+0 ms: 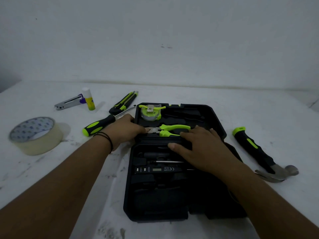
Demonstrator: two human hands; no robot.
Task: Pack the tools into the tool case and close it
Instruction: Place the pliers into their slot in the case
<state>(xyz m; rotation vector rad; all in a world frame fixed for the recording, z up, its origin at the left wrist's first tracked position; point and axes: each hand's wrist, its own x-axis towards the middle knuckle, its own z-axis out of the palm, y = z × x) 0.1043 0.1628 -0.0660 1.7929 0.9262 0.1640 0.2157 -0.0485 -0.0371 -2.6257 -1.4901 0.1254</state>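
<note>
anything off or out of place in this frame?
Nothing damaged or spilled. The screwdriver, utility knife and hammer lie outside the tool case, unpacked. Masking tape, glue stick and a metal stapler-like tool sit among them, unmatched to the green-and-black set.

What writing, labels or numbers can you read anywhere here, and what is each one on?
"AC DC", seen upside down: on the black tester lying in the case.
"CE" mark, also upside down: on the tester, beside it.
Voltage figures by "AC DC": too small to read.
Tester's little display: no digits legible.
Blue print inside the tape roll: too blurred.
Glue stick label: too blurred.
</note>
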